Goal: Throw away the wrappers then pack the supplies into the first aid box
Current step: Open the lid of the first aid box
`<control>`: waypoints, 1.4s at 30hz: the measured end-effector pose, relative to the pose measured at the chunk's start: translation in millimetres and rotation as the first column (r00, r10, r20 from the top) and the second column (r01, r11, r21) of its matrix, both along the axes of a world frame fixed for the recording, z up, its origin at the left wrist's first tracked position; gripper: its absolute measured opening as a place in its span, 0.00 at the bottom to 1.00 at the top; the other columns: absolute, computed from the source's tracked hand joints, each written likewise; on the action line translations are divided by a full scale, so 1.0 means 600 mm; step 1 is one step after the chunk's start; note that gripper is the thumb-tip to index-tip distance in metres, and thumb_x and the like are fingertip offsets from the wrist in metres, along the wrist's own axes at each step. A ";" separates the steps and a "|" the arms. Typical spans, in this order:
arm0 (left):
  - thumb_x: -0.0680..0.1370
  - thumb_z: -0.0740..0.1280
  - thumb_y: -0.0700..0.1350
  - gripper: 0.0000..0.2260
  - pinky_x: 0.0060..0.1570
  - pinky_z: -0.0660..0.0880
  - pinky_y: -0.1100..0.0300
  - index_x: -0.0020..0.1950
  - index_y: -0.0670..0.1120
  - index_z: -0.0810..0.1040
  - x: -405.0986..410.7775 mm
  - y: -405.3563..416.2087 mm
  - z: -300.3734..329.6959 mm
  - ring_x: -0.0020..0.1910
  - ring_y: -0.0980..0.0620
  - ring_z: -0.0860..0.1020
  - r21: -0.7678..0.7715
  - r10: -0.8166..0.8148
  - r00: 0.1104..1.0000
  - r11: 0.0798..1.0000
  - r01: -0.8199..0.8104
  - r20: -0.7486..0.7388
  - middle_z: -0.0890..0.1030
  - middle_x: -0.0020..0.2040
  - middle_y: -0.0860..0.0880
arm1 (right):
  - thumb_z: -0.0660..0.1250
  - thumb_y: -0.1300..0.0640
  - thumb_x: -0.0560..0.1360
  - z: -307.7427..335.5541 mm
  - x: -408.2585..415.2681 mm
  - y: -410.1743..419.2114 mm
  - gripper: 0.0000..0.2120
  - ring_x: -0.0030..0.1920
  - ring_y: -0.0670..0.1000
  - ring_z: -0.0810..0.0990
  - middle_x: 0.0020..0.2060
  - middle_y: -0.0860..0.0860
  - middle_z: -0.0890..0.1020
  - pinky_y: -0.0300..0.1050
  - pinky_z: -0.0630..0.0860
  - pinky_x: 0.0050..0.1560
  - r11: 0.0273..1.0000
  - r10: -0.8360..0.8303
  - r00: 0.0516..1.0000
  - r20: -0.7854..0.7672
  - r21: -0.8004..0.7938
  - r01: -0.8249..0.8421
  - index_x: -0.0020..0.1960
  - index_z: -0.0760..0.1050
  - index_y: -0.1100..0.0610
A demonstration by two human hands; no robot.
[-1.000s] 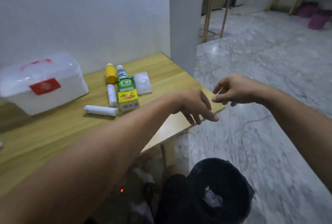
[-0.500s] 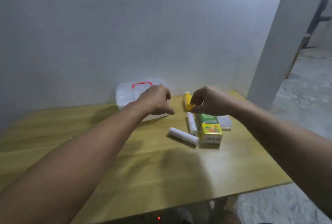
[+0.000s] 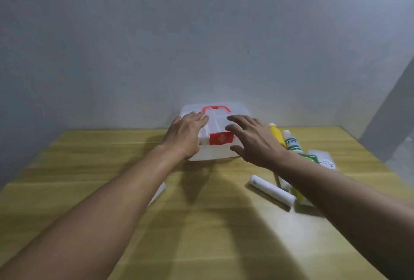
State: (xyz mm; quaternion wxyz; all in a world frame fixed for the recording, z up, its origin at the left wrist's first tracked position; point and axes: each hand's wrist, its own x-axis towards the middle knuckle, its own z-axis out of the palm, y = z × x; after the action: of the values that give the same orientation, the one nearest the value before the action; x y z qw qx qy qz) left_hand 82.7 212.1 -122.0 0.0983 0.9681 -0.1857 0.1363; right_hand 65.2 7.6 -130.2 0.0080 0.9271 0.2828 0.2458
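Observation:
A white first aid box (image 3: 216, 127) with a red handle and a red cross label stands closed at the back of the wooden table (image 3: 201, 223), against the wall. My left hand (image 3: 186, 137) lies against the box's left side with fingers spread. My right hand (image 3: 253, 140) hovers open just at the box's right front. To the right lie a yellow bottle (image 3: 276, 134), a green-labelled white bottle (image 3: 291, 143), a white gauze roll (image 3: 272, 191) and a flat white packet (image 3: 324, 160). My right forearm hides a green and yellow carton.
A small white object (image 3: 160, 191) peeks out from under my left forearm. A grey wall rises right behind the box. A pillar (image 3: 394, 122) stands at the table's far right corner.
The view swung from the bin and floor back to the table. Both hands moved from the table's right edge to the first aid box and spread open around it.

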 end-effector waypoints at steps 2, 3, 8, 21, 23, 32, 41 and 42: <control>0.75 0.69 0.36 0.30 0.72 0.59 0.56 0.74 0.47 0.64 0.006 0.007 -0.008 0.75 0.49 0.61 -0.070 -0.025 0.999 0.997 0.028 0.035 0.65 0.75 0.49 | 0.80 0.57 0.63 -0.010 0.011 -0.006 0.27 0.64 0.63 0.76 0.63 0.63 0.77 0.56 0.71 0.64 0.999 0.029 0.999 0.022 -0.047 -0.028 0.58 0.75 0.62; 0.74 0.69 0.35 0.30 0.71 0.60 0.57 0.74 0.47 0.65 0.009 0.011 -0.010 0.75 0.49 0.62 -0.096 -0.036 0.998 0.995 0.040 0.043 0.66 0.75 0.49 | 0.80 0.58 0.63 -0.015 0.015 -0.008 0.27 0.65 0.63 0.75 0.64 0.64 0.76 0.56 0.69 0.66 0.997 0.045 0.998 0.038 -0.070 -0.042 0.58 0.74 0.62; 0.73 0.71 0.35 0.31 0.70 0.64 0.57 0.73 0.50 0.67 0.019 0.032 -0.018 0.75 0.53 0.62 -0.182 -0.081 0.996 0.980 0.085 0.032 0.68 0.74 0.53 | 0.77 0.61 0.67 -0.035 0.028 -0.011 0.27 0.67 0.65 0.72 0.66 0.66 0.74 0.58 0.61 0.70 0.983 0.133 0.982 0.134 -0.143 -0.114 0.60 0.67 0.60; 0.66 0.78 0.38 0.33 0.71 0.66 0.52 0.70 0.47 0.72 0.017 0.025 -0.049 0.74 0.52 0.64 -0.360 -0.048 0.990 0.928 0.093 0.133 0.72 0.70 0.51 | 0.65 0.57 0.78 -0.082 0.075 -0.018 0.21 0.68 0.65 0.71 0.68 0.64 0.72 0.60 0.65 0.68 0.948 0.319 0.904 0.286 -0.071 -0.312 0.70 0.64 0.55; 0.66 0.78 0.38 0.33 0.72 0.64 0.52 0.70 0.46 0.72 0.019 0.026 -0.047 0.74 0.52 0.64 -0.354 -0.052 0.991 0.931 0.092 0.121 0.72 0.71 0.50 | 0.65 0.57 0.79 -0.085 0.078 -0.013 0.19 0.65 0.65 0.74 0.66 0.65 0.75 0.60 0.67 0.65 0.942 0.330 0.881 0.338 -0.053 -0.332 0.68 0.65 0.55; 0.65 0.78 0.38 0.34 0.73 0.61 0.52 0.69 0.46 0.72 0.023 0.025 -0.045 0.74 0.53 0.64 -0.352 -0.051 0.994 0.932 0.084 0.100 0.72 0.71 0.50 | 0.69 0.60 0.72 -0.072 0.085 -0.005 0.14 0.52 0.64 0.83 0.53 0.65 0.83 0.58 0.78 0.46 0.917 0.395 0.755 0.524 -0.171 -0.361 0.56 0.75 0.62; 0.65 0.80 0.42 0.38 0.74 0.60 0.55 0.72 0.49 0.69 0.021 0.027 -0.034 0.75 0.58 0.60 -0.382 -0.054 0.998 0.922 0.060 0.026 0.68 0.73 0.54 | 0.67 0.57 0.76 -0.050 0.076 -0.002 0.11 0.51 0.63 0.83 0.52 0.63 0.84 0.57 0.80 0.46 0.923 0.386 0.793 0.472 -0.195 -0.333 0.50 0.82 0.64; 0.64 0.80 0.44 0.41 0.74 0.56 0.59 0.74 0.51 0.65 0.019 0.027 -0.030 0.75 0.59 0.57 -0.373 -0.050 0.999 0.926 0.046 0.000 0.65 0.75 0.55 | 0.66 0.57 0.77 -0.045 0.074 -0.002 0.10 0.51 0.62 0.84 0.52 0.62 0.84 0.56 0.80 0.46 0.924 0.381 0.802 0.460 -0.177 -0.338 0.49 0.82 0.64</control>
State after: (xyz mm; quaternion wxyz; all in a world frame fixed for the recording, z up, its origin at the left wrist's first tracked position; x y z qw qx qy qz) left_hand 94.1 228.3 -140.1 0.2849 0.9276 -0.1796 0.1618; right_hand 109.7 6.5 -157.4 0.0721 0.7632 0.4526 0.4555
